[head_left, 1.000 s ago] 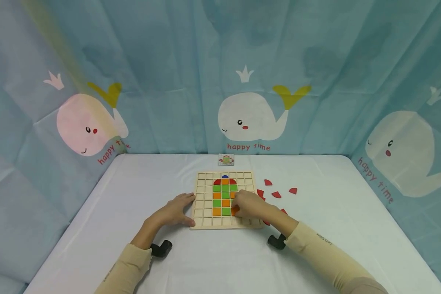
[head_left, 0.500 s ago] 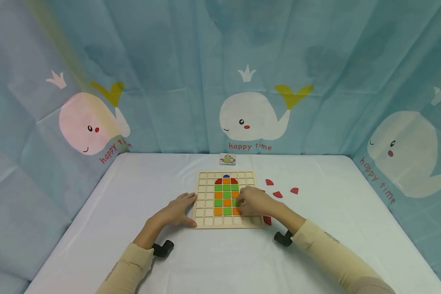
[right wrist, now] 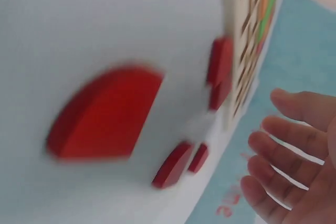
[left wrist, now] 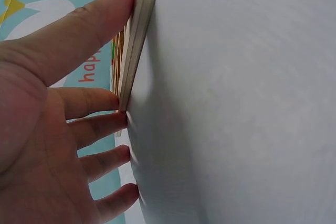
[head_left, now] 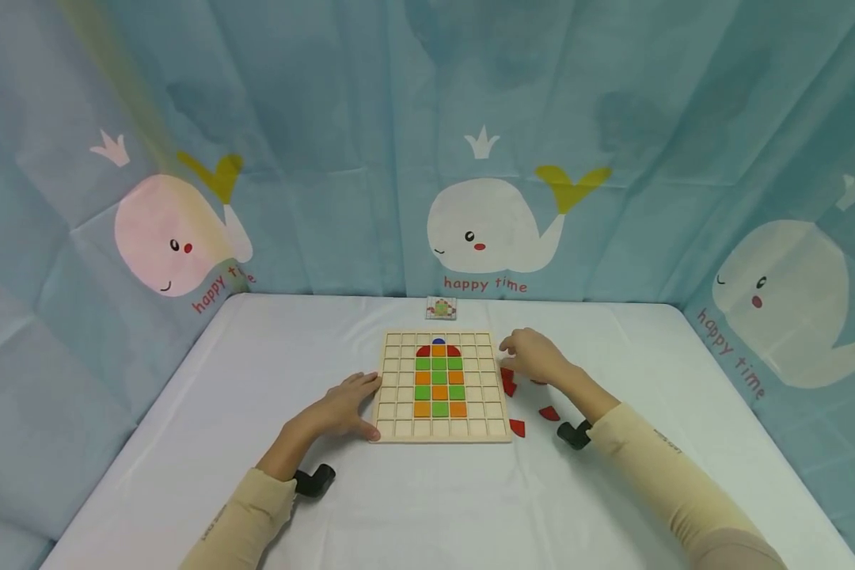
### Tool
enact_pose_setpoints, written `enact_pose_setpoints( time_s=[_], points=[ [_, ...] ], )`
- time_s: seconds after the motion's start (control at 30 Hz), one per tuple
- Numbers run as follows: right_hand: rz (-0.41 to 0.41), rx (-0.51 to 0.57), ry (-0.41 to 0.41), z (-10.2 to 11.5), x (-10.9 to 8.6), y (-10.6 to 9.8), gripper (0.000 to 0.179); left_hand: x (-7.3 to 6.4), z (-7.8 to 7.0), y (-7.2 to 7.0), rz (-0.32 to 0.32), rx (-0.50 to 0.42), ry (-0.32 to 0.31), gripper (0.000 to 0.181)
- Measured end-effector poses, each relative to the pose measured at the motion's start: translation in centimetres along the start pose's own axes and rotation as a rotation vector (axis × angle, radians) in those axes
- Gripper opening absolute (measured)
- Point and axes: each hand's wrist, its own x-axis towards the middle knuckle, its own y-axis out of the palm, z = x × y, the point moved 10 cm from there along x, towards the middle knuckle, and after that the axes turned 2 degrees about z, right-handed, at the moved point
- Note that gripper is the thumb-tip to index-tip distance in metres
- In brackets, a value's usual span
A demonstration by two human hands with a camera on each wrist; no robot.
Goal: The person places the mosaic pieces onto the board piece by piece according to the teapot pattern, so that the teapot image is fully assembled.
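Observation:
A wooden grid board [head_left: 484, 396] lies flat on the table. In its cells sits a figure of orange and green square tiles [head_left: 438, 378], with two red quarter-round tiles and a blue half-round tile [head_left: 438, 342] on top. My left hand [head_left: 342, 405] touches the board's left edge, thumb and fingers spread, as the left wrist view also shows at the board's side [left wrist: 137, 35]. My right hand [head_left: 537, 356] hovers just right of the board above loose red tiles. Its fingers are loosely bent and hold nothing in the right wrist view. One red quarter-round tile [right wrist: 113, 116] appears close up there.
Several red tiles lie right of the board, including one at its lower right corner [head_left: 517, 428] and one near my right wrist [head_left: 549, 413]. A small picture card [head_left: 441, 309] lies behind the board. A whale-printed curtain [head_left: 328, 222] stands around the white table [head_left: 271, 340].
My right hand has left the tiles at the figure's right side and moved right and away, over the red tiles. A green tile there is now fully visible. My left hand stays put.

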Motion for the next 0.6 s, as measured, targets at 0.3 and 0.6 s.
enact_pose_setpoints(
  time_s=[0.3,0.6],
  points=[
    [-0.011,-0.024,0.149,-4.1,0.8,0.2,0.035,-0.2,0.2,0.0,-0.007,-0.005,-0.003,0.098],
    [0.032,-0.032,0.223,-5.8,1.5,1.1,0.027,0.0,0.0,0.1,-0.003,-0.017,0.001,0.098]
  ],
)
